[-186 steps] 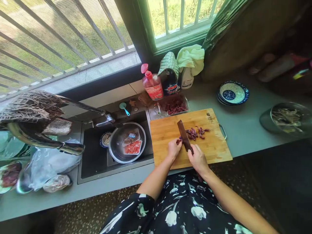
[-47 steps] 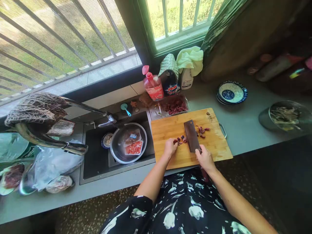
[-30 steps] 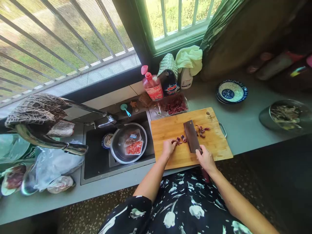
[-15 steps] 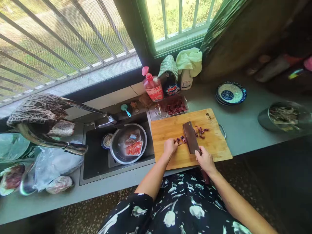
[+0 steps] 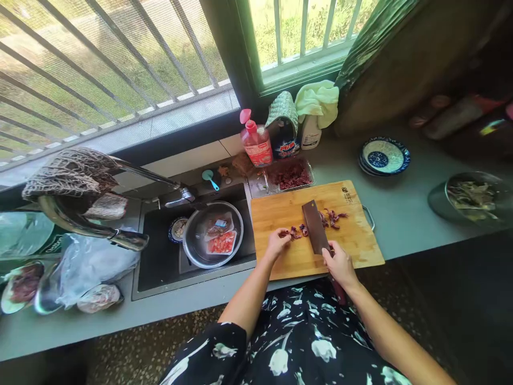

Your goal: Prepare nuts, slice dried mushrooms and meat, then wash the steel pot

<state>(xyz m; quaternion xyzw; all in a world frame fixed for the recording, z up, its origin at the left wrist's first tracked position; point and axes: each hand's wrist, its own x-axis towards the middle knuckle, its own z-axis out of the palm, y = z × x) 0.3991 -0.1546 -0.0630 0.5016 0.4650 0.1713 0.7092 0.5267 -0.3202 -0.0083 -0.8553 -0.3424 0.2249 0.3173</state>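
Stretching widest is one grey worktop (image 5: 404,214), with one dark sink (image 5: 158,270) set into it and one wooden cutting board (image 5: 272,210) right of this sink. One metal bowl (image 5: 194,231) is inside the sink. Over the board is one cleaver (image 5: 316,229), gripped by the right hand (image 5: 339,264). The left hand (image 5: 277,245) is half curled, its tips at the small purple pieces (image 5: 333,217); whether it pinches one, I cannot tell. These pieces lie on the board in two groups, one on each side of the cleaver

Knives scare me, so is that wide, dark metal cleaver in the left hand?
No, the right hand holds the cleaver, while the left hand is at small purple chopped pieces.
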